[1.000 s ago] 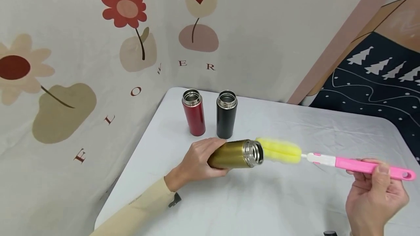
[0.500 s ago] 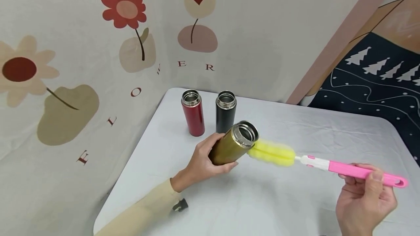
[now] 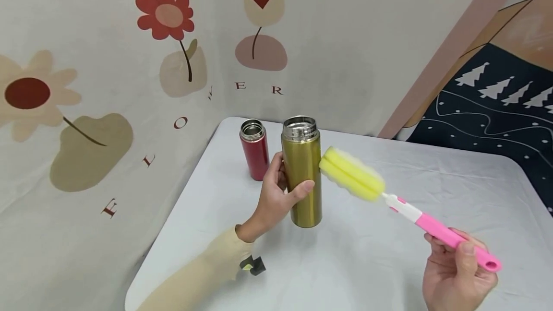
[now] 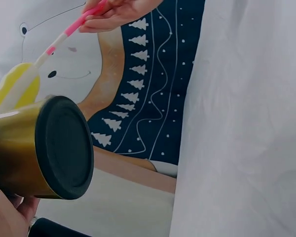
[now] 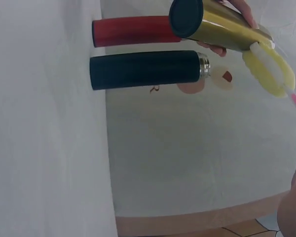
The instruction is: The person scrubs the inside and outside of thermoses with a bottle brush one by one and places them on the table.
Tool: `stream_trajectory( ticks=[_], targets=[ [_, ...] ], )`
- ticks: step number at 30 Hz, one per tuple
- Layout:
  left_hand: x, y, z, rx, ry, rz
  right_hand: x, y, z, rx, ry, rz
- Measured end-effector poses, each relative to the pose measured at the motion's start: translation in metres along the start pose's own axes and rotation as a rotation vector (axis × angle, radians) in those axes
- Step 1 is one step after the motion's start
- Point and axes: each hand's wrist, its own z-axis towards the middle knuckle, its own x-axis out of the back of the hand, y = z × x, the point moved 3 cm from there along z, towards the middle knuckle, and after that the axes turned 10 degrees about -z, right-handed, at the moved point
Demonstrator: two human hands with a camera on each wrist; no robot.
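My left hand (image 3: 281,193) grips a gold thermos bottle (image 3: 304,167) around its body. It is held upright above the table, its steel mouth uncovered at the top. In the left wrist view the dark base of the gold bottle (image 4: 66,148) shows, lifted off the table. My right hand (image 3: 458,272) holds the pink handle of a bottle brush (image 3: 453,239) between thumb and fingers. The brush's yellow sponge head (image 3: 353,174) points up and left, its tip right at the side of the gold bottle, outside the mouth.
A red bottle (image 3: 255,152) without a lid stands at the back left of the white table (image 3: 367,263). The black bottle (image 5: 145,69) stands beside it, hidden behind the gold one in the head view. A patterned cloth wall (image 3: 341,52) rises behind the table.
The gold bottle has turned from lying nearly sideways to upright, and now covers the black bottle in the head view. The brush has shifted left, its head tilting upward.
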Motion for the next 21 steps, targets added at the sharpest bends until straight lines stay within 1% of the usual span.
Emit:
stream_trajectory(
  ticks=[2, 4, 6, 8, 9, 11, 13, 15, 16, 17, 20, 21],
  targets=[
    [0.001, 0.0, 0.002, -0.003, 0.004, -0.026, 0.005, -0.001, -0.003, -0.03, -0.04, -0.025],
    [0.003, -0.001, 0.003, -0.004, 0.001, -0.059, 0.012, -0.002, -0.007, -0.087, -0.055, -0.108],
    [0.004, -0.002, 0.004, -0.001, -0.004, -0.097, 0.018, -0.006, -0.012, -0.163, -0.048, -0.327],
    [0.006, -0.001, 0.004, 0.001, -0.003, -0.124, 0.021, -0.007, -0.015, -0.218, -0.09, -0.473],
    [0.007, 0.0, 0.004, 0.002, -0.004, -0.133, 0.021, -0.008, -0.018, -0.242, -0.102, -0.596],
    [0.008, 0.001, 0.004, 0.001, -0.006, -0.144, 0.022, -0.008, -0.02, -0.244, -0.165, -0.726],
    [0.009, 0.003, 0.004, -0.007, -0.01, -0.146, 0.024, -0.006, -0.022, -0.212, -0.245, -0.725],
    [0.008, 0.005, 0.003, -0.017, -0.019, -0.148, 0.026, -0.005, -0.025, -0.174, -0.302, -0.766],
    [0.008, 0.006, 0.003, -0.022, -0.023, -0.153, 0.028, -0.003, -0.026, -0.155, -0.339, -0.729],
    [0.008, 0.006, 0.002, -0.025, -0.026, -0.157, 0.028, -0.002, -0.027, -0.143, -0.369, -0.723],
    [0.008, 0.007, 0.002, -0.033, -0.031, -0.176, 0.028, 0.002, -0.035, -0.139, -0.43, -0.813],
    [0.008, 0.008, 0.002, -0.034, -0.031, -0.18, 0.027, 0.002, -0.038, -0.148, -0.45, -0.875]
  ],
)
